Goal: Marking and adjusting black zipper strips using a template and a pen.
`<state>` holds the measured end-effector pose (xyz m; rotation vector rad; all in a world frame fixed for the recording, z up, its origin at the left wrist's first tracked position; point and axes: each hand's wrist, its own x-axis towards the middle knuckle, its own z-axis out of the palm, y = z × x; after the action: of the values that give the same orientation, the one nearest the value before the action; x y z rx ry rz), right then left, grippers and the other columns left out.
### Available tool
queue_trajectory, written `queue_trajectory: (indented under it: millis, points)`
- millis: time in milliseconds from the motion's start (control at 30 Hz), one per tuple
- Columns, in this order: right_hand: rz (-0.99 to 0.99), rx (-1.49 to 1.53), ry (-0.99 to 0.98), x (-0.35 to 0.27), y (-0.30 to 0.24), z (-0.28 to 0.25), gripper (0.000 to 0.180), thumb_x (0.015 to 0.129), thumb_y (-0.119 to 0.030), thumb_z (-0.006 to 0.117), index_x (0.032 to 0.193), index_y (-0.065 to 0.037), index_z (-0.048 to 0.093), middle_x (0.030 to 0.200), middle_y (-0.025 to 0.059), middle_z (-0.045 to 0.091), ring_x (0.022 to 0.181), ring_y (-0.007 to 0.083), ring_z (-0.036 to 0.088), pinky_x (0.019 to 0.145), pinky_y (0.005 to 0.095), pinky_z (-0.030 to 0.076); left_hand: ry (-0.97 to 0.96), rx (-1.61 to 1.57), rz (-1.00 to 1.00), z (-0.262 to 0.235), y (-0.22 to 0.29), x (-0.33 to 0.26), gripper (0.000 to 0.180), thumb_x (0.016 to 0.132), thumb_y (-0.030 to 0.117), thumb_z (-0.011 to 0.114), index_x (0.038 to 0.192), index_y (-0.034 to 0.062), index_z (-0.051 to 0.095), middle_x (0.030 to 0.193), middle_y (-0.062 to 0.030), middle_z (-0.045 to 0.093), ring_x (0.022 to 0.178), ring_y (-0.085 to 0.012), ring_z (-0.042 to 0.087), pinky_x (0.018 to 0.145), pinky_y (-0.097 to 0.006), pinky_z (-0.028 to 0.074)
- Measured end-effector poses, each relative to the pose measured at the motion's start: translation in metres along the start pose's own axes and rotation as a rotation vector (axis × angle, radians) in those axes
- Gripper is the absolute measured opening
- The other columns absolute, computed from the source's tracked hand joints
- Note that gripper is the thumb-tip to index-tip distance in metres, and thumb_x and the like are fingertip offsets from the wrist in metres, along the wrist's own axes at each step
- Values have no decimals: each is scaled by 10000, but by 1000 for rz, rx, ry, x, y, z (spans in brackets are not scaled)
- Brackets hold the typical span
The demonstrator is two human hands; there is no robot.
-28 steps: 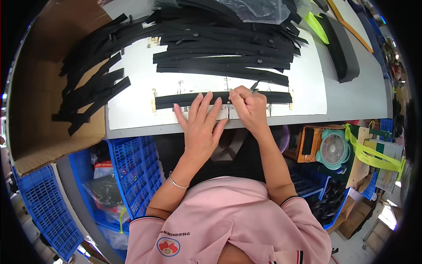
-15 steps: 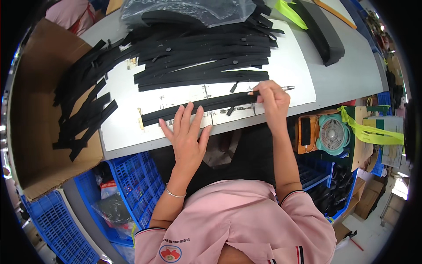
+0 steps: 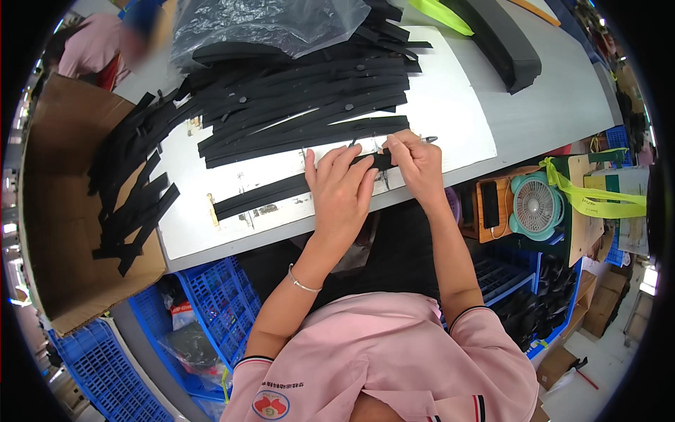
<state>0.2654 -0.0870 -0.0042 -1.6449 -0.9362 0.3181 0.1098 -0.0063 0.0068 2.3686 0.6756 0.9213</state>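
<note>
A black zipper [image 3: 264, 194] lies lengthwise on the white board [image 3: 460, 119] near the table's front edge. My left hand [image 3: 339, 184] rests on its middle, palm down, fingers stretched out and slightly apart. At the zipper's right end, my right hand [image 3: 420, 167] is closed around a slim pen [image 3: 431, 139], whose back end sticks out to the right. The fingers of that hand touch the zipper's end, and the pen's tip is hidden. Beyond both hands spreads a pile of similar black zippers [image 3: 295, 105], some with small sliders showing.
An open cardboard box [image 3: 60, 204] stands at the left, with more zippers hanging over its edge. Clear plastic [image 3: 267, 24] covers the pile's far side. A long black case [image 3: 503, 53] lies far right. A teal fan [image 3: 536, 202] and blue crates [image 3: 218, 302] sit below table level.
My left hand has slid right along the zipper, closer to my right hand. My right hand still grips the pen and its fingers are lower at the zipper's end. The whole view has shifted slightly.
</note>
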Motion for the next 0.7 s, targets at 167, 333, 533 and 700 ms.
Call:
queue_trajectory:
  millis: [167,333,533,700]
  points:
    - [4,-89,-14,-1,3,0,178,997,-138,680,910,5,740,761,56,716,575,121,622,544,273,462,9,-1,-23,13,-1,4,129,868,87,782,996,69,790,1156,-46,722,1160,-255,612,1206,-547,291]
    - [-57,-192,-29,0,6,0,176,1002,-173,682,948,-20,748,730,54,709,551,157,637,535,289,472,9,-3,-27,14,-1,2,131,862,83,786,992,69,791,1159,-47,721,1160,-255,612,1205,-540,297]
    - [32,-18,-49,-2,-1,-7,208,978,-143,679,864,20,739,722,67,718,570,177,654,546,292,483,3,-4,-24,15,-1,1,133,859,88,789,987,55,781,1183,-63,714,1189,-266,600,1211,-556,267]
    - [-52,-81,-83,0,-3,-8,230,942,-113,681,766,30,719,721,71,722,597,189,669,573,313,496,19,-3,-15,16,-2,4,128,856,88,789,981,59,781,1162,-50,718,1175,-264,604,1206,-557,272]
